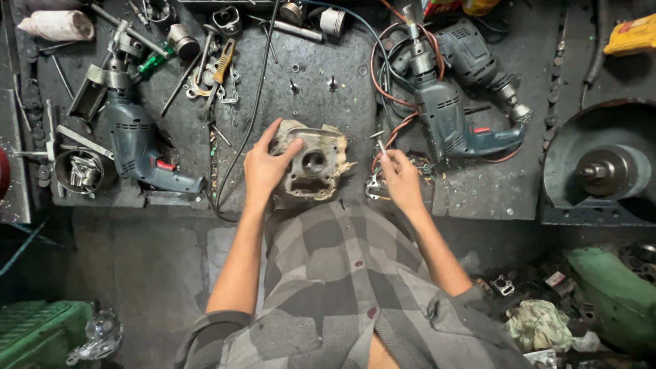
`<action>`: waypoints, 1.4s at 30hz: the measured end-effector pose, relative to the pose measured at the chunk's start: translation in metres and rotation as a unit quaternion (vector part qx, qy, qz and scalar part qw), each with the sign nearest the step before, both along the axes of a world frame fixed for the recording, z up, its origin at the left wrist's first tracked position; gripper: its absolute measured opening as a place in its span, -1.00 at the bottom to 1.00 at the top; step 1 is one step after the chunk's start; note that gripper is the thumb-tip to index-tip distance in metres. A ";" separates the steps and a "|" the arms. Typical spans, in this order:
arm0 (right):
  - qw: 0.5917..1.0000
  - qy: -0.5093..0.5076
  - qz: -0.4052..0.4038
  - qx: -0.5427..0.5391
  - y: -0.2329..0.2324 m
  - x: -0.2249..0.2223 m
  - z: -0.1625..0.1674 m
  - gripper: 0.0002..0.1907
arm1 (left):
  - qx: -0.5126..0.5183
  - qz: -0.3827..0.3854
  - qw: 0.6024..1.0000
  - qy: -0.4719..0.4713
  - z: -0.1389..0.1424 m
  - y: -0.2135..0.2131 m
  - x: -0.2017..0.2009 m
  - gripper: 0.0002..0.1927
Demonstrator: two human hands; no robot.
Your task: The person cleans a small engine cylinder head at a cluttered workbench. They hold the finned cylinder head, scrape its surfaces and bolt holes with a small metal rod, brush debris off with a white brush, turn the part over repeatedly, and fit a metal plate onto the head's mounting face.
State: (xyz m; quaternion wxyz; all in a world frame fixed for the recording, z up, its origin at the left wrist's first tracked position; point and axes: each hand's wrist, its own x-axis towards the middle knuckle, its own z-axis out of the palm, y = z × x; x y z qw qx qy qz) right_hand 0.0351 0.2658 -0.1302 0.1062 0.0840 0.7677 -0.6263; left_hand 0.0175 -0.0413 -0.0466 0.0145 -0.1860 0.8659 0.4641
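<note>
A dirty grey metal engine casting (pixel 316 164) with a round bore sits at the near edge of the dark workbench (pixel 311 82). My left hand (pixel 265 166) rests on its left side, thumb and fingers spread over the top edge. My right hand (pixel 400 176) is just to the casting's right, pinching a small thin metal pin (pixel 380 145) that points up and away. Below that hand lies a small shiny metal part (pixel 374 186) on the bench.
A blue-grey electric drill (pixel 137 140) lies at left, two more drills (pixel 451 102) at right amid red wires. Wrenches, a screwdriver and pistons crowd the back. A round grinder wheel (pixel 605 171) sits far right. A black cable (pixel 249 116) runs down the bench.
</note>
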 end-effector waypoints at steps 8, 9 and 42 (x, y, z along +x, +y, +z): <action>0.998 -0.049 0.032 -0.034 -0.014 0.012 -0.008 -0.78 | 0.041 0.031 0.998 -0.019 -0.025 -0.010 0.008 -0.30; 0.997 -0.048 0.033 -0.044 -0.017 0.011 -0.007 -0.79 | 0.024 0.026 0.999 -0.017 -0.025 -0.010 0.009 -0.32; 0.991 0.033 -0.038 -0.122 -0.010 0.018 0.020 -0.75 | -0.063 -0.263 0.947 0.172 0.047 0.025 -0.027 -0.41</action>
